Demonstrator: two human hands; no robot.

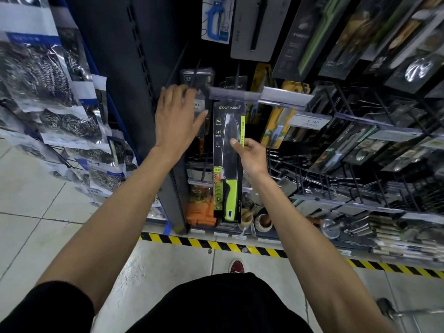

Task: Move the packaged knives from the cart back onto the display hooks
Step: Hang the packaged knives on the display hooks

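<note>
Right hand (249, 155) pinches the green-handled packaged knife (229, 162) under the hook's price rail (240, 94); left hand (177, 116) is spread open. Hanging looks unfinished.

Pinches the packaged knife (229, 162) upright at its right edge with the right hand (251, 156), green handle down, card top just under the clear price rail (259, 98). Holds the left hand (176, 116) flat, fingers straight, at ten o'clock of the card. At six o'clock, yellow-black floor tape (216, 245).
</note>
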